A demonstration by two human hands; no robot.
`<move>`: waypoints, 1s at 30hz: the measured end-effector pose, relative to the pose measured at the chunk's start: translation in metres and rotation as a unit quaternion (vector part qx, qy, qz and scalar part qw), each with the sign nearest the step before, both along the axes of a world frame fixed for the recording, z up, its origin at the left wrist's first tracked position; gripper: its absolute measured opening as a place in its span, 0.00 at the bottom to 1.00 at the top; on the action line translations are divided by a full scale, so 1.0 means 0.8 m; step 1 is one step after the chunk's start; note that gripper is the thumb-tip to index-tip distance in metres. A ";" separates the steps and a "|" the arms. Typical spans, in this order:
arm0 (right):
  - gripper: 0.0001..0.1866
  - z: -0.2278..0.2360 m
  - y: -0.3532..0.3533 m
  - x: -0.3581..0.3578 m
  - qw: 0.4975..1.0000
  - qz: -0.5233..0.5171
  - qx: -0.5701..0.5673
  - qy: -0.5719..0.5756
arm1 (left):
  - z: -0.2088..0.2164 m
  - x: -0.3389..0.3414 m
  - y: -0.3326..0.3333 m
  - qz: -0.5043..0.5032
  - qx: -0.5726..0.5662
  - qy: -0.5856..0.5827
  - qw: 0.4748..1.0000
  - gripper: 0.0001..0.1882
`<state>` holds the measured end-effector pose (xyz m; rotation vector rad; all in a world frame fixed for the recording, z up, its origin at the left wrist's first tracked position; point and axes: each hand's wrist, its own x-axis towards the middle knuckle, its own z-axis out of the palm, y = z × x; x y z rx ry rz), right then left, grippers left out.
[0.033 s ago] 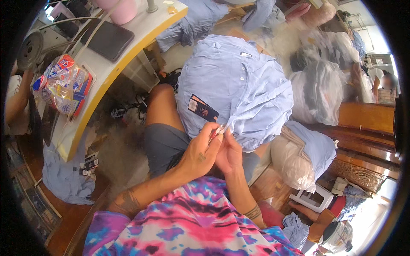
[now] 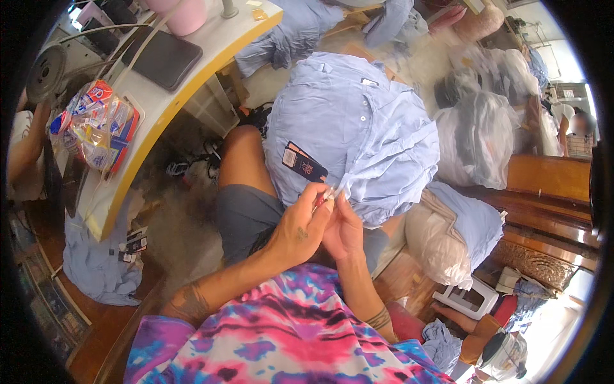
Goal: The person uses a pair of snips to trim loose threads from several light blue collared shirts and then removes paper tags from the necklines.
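A light blue buttoned shirt (image 2: 320, 109) lies bunched in a rounded heap across my lap, its lower edge reaching my fingers. Dark hang tags (image 2: 305, 162) rest on the cloth just beyond my left hand. My left hand (image 2: 299, 224) is closed in a pinch around a small red tool (image 2: 320, 201), whose exact kind is mostly hidden by the fingers. Close beside it, my right hand (image 2: 345, 233) pinches the shirt's edge between thumb and fingers. Both sets of fingertips meet at this edge of the cloth.
At the left stands a yellow-edged white table (image 2: 211, 61) with a black phone-like slab (image 2: 165, 59) and colourful plastic packets (image 2: 102, 128). Plastic-wrapped bundles (image 2: 480, 137) sit at the right. More blue garments (image 2: 102, 256) hang at lower left. A person's arm (image 2: 25, 150) shows at far left.
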<state>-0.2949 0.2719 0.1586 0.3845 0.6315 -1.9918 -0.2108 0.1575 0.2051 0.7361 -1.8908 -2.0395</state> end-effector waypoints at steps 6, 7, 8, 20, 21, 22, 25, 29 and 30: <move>0.15 0.007 -0.004 0.003 0.999 -0.010 0.030 0.041 | 0.002 -0.005 -0.006 0.000 0.030 0.000 1.000 0.17; 0.14 0.007 -0.003 0.005 0.999 -0.016 0.025 0.041 | 0.001 -0.005 -0.005 0.005 0.027 0.004 1.000 0.17; 0.14 0.006 -0.002 0.006 0.999 -0.015 0.017 0.038 | 0.001 -0.007 -0.006 0.005 0.060 0.000 0.998 0.17; 0.18 0.010 0.016 0.021 0.998 0.025 -0.005 0.054 | 0.018 -0.028 -0.034 0.009 0.351 -0.047 0.935 0.13; 0.18 0.011 0.018 0.020 0.998 0.037 -0.025 0.049 | 0.026 -0.029 -0.033 0.010 0.345 -0.050 0.937 0.13; 0.18 0.011 0.019 0.018 0.997 0.048 -0.046 0.045 | 0.030 -0.029 -0.032 0.011 0.340 -0.053 0.939 0.13; 0.18 0.027 0.016 0.012 0.997 0.058 -0.011 0.039 | 0.019 -0.025 -0.019 -0.017 0.249 -0.011 0.968 0.14; 0.19 0.056 -0.001 -0.007 0.999 0.002 0.035 -0.020 | 0.017 -0.022 -0.009 -0.041 0.162 0.007 0.986 0.15; 0.19 0.053 -0.003 -0.011 0.999 0.006 0.044 -0.017 | 0.018 -0.021 -0.007 -0.043 0.152 0.009 0.987 0.15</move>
